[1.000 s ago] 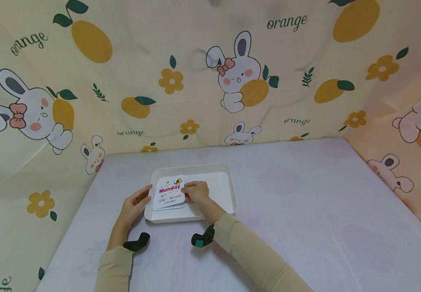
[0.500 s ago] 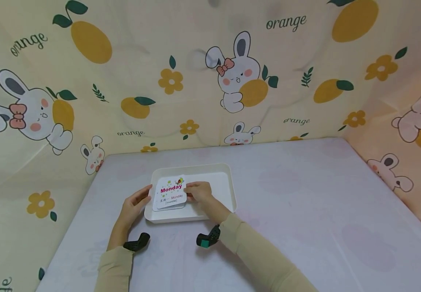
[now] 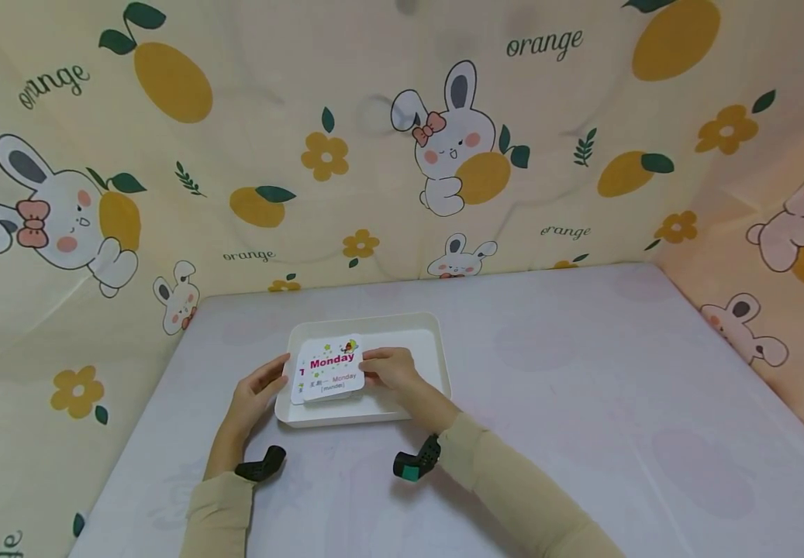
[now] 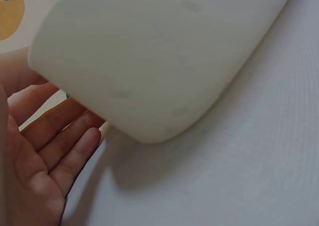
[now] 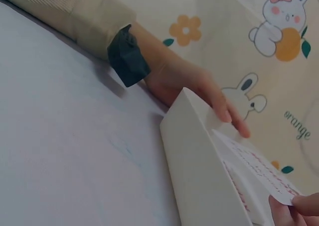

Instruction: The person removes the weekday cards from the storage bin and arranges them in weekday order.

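While the person's right hand (image 3: 393,369) pinches the right edge of a white square paper card with rounded corners and pink "Monday" lettering (image 3: 334,370), the left hand (image 3: 253,397) stays out of its way at the left end of a shallow white rectangular tray, plastic by the look of it (image 3: 421,363). Left fingers are fairly straight, loosely spread along the rim; probably there to steady the tray, though how firmly they press can't be told. Right fingers are narrowed, thumb and fingertips on the card's edge, likely so the printed face shows whole. Card is over the tray's left half, face up, set off to the right of a white lower card (image 3: 299,381) and, per the right wrist view, angled with a gap beneath at the pinched side. Tray sits flat on the pale cloth-covered worktop (image 3: 569,418). Lower card: mostly covered, just a pink "T" and a sliver of print at its left side; count of cards under there unclear. Small print on the upper card hard to read. Left wrist view gets the tray's outer wall and no cards; fingertips partly behind the tray. Right wrist view cuts the right hand off at the bottom corner. Both beige sleeves (image 3: 222,515) run out of the head view's lower edge.
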Motion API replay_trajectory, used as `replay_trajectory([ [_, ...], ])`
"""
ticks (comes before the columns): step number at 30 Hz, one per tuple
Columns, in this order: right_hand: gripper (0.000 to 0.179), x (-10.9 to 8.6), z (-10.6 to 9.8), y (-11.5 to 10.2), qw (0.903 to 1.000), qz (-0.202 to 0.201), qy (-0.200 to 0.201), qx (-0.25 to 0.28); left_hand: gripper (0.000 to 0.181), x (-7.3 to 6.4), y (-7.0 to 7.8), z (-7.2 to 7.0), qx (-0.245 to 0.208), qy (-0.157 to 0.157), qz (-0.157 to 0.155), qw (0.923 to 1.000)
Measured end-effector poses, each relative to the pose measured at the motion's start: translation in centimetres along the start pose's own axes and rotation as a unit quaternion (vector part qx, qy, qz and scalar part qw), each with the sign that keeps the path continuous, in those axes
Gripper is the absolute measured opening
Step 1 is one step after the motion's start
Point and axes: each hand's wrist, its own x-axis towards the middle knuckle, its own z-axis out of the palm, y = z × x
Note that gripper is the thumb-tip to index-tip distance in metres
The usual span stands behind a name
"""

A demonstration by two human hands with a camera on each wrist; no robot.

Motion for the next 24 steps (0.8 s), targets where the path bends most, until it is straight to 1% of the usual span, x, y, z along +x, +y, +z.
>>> replay_trajectory([
  [5,0.026,-0.4,-0.8,-0.4,0.9998,-0.016,-0.006,0.006,0.048,0.0,0.0,0.1,-0.008,-0.001,0.0,1.0],
  [8,0.026,-0.6,-1.3,-0.6,0.9996,-0.019,-0.012,0.018,0.048,0.0,-0.1,0.1,-0.001,-0.001,0.008,1.0],
  [12,0.027,-0.7,-2.0,-1.0,0.999,-0.029,-0.025,0.025,0.047,0.1,-0.3,0.1,0.005,0.006,0.016,0.9998],
  [15,0.027,-0.9,-2.5,-1.4,0.9985,-0.034,-0.033,0.03,0.045,0.1,-0.4,0.1,0.009,0.019,0.023,0.9995],
  [19,0.027,-1.3,-3.1,-2.1,0.9987,-0.034,-0.031,0.024,0.045,0.0,-0.3,0.1,0.011,0.02,0.012,0.9997],
  [20,0.027,-1.3,-3.2,-2.2,0.9987,-0.034,-0.03,0.022,0.045,0.0,-0.3,0.1,0.01,0.017,0.008,0.9998],
  [21,0.027,-1.4,-3.4,-2.4,0.9988,-0.035,-0.029,0.019,0.046,0.0,-0.2,0.1,0.008,0.01,-0.002,0.9999],
  [24,0.028,-1.5,-3.9,-2.7,0.9989,-0.037,-0.026,0.009,0.048,-0.1,-0.1,0.1,0.005,0.004,-0.012,0.9999],
])
